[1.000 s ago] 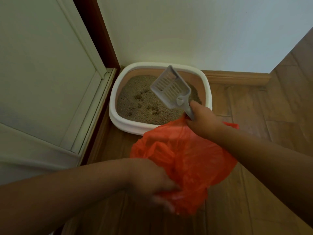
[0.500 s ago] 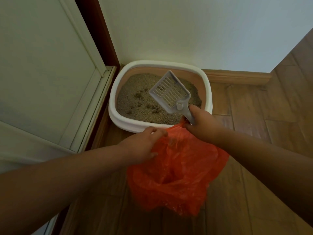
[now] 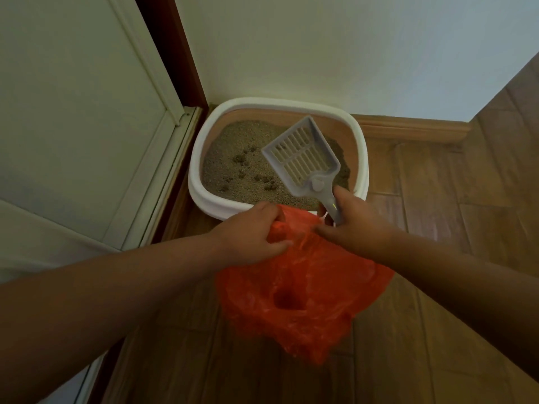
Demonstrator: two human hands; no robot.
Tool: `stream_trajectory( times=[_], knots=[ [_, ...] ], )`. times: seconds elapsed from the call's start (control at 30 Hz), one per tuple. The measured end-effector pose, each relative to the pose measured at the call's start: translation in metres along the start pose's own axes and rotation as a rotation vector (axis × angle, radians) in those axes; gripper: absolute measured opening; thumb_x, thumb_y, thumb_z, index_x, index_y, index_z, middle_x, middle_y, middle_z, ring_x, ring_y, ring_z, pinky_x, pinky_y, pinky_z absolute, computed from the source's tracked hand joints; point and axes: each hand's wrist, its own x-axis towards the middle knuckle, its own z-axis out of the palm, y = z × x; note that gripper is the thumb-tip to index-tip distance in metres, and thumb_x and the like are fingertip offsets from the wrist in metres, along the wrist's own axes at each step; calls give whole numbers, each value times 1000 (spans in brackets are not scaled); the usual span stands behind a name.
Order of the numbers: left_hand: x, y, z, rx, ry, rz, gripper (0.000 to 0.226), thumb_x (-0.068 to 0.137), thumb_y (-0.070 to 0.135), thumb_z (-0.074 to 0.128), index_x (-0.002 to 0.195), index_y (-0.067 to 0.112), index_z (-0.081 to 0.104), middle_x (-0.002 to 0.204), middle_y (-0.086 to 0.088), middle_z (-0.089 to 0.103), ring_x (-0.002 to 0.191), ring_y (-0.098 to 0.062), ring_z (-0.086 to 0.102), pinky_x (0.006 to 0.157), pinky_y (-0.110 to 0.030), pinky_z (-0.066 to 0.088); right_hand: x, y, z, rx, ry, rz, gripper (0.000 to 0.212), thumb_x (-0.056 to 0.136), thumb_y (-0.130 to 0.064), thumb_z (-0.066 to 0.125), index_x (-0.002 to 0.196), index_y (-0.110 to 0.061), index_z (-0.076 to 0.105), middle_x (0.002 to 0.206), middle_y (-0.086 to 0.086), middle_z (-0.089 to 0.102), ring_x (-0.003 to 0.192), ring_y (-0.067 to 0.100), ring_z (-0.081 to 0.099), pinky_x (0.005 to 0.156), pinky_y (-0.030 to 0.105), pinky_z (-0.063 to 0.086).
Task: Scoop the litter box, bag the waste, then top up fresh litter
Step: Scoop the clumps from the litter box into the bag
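A white-rimmed litter box [image 3: 201, 158] sits in the corner, filled with grey-brown litter [image 3: 230, 144] holding several dark clumps [image 3: 267, 182]. My right hand [image 3: 354, 225] grips the handle of a grey slotted scoop [image 3: 303, 157], whose empty head is raised over the box. The same hand also pinches the right edge of an orange plastic bag [image 3: 303, 298]. My left hand [image 3: 250, 236] holds the bag's left top edge. The bag hangs between both hands in front of the box, its mouth partly open.
A pale door [image 3: 75, 118] with a dark wooden frame [image 3: 172, 45] stands to the left. A white wall [image 3: 335, 48] and wooden skirting [image 3: 414, 126] run behind the box. Wooden floor [image 3: 455, 205] lies to the right and in front.
My left hand came up from the bag's lower side to its top edge and now grips it beside my right hand. The scoop has tilted down a little over the litter.
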Motion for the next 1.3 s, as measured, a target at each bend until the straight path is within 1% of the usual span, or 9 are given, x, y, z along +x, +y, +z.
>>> stream_trajectory(
  times=[0.13,0.23,0.37,0.53,0.63,0.87,1.03,1.13,1.3],
  knots=[
    [-3,-9,4,84,-67,10,93,78,53,85,148,21,32,142,0,42,123,-21,55,99,-43,52,-11,17,9,9,-141,1,51,80,-34,83,121,-29,51,107,-13,66,94,4,67,85,31,59],
    [-4,-15,4,66,-85,3,109,82,34,84,162,23,11,153,-3,35,129,-26,54,98,-47,54,-16,25,6,-15,-194,7,57,81,-35,83,125,-27,48,109,-13,64,98,3,65,89,20,48],
    [-4,-18,-4,-143,-16,-8,98,88,14,72,164,30,11,152,-3,40,128,-20,54,98,-41,54,-20,30,1,-4,-315,1,73,83,-38,81,142,-28,40,125,-17,60,109,1,63,86,15,54],
    [-4,-24,-11,-161,13,-59,90,89,9,69,162,28,21,150,-1,34,127,-20,52,100,-37,51,-20,42,-1,-225,-346,40,55,89,-34,76,119,-25,32,103,-9,57,83,2,60,64,9,47],
    [-6,-32,-13,-142,27,-74,83,86,4,69,157,27,33,149,3,31,122,-18,53,97,-34,52,-20,52,-1,-249,-365,99,61,85,-37,80,119,-23,31,109,-3,58,91,10,63,71,20,50],
    [-7,-48,-14,-130,37,-141,88,82,14,76,158,26,33,151,4,28,125,-22,55,99,-40,55,-25,64,-9,-272,-378,136,58,84,-41,80,120,-20,41,101,-10,60,81,3,62,61,14,50],
    [-4,-39,-7,-129,-54,6,84,82,1,72,156,25,42,150,5,41,130,-9,47,106,-29,46,-9,37,-14,-63,-202,109,15,93,-38,71,101,-28,63,88,-4,70,78,14,70,72,42,61],
    [-2,-37,-6,-130,-40,19,75,84,-2,66,151,26,50,141,5,52,123,-5,49,102,-24,44,7,13,-19,60,-170,228,18,92,-34,73,104,-25,61,85,4,69,68,18,70,55,31,58],
    [0,-44,-11,-416,83,-152,41,92,5,66,126,27,69,105,2,75,91,-15,74,84,-46,63,30,-12,-22,14,-158,291,44,91,-23,73,127,-17,47,73,8,65,43,13,60,39,23,45]
  ],
)
